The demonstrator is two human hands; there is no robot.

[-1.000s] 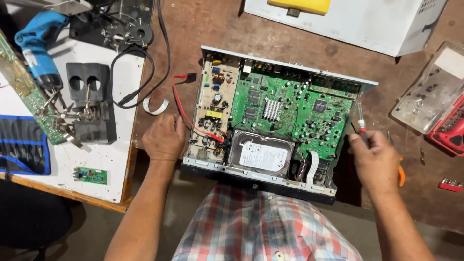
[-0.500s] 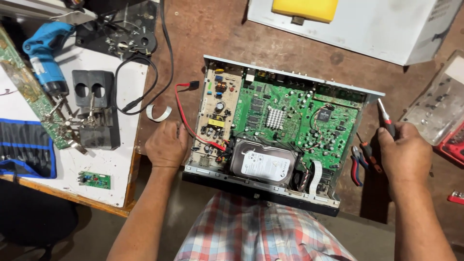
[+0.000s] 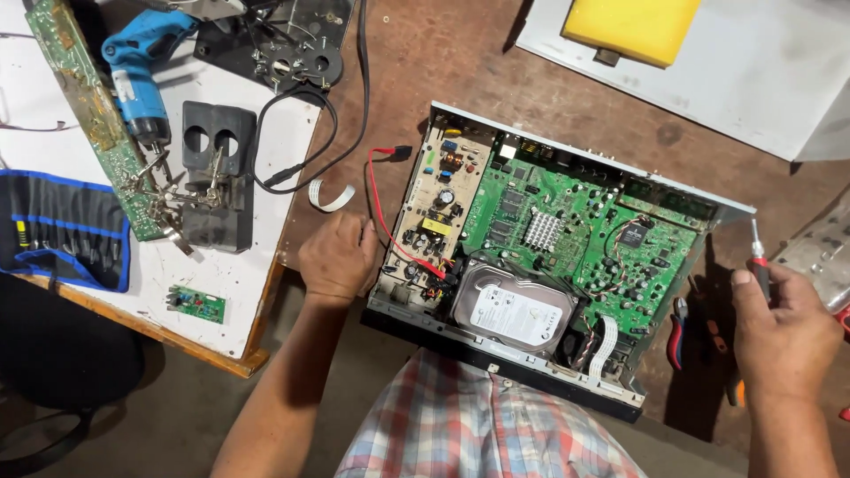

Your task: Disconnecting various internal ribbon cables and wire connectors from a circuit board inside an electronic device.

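The left hand [image 3: 336, 258] rests flat on the open box [image 3: 549, 257]; right of it, the right hand's [image 3: 784, 332] grip holds a screwdriver [image 3: 758, 257]; next, I think, its tip must find a screw.

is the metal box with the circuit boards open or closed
Open: the box has no top cover, so its green board and hard drive show.

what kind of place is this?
Likely an electronics repair bench. An opened set-top box shows its circuit boards, the right hand holds a screwdriver, and a blue power screwdriver lies by a tool roll.
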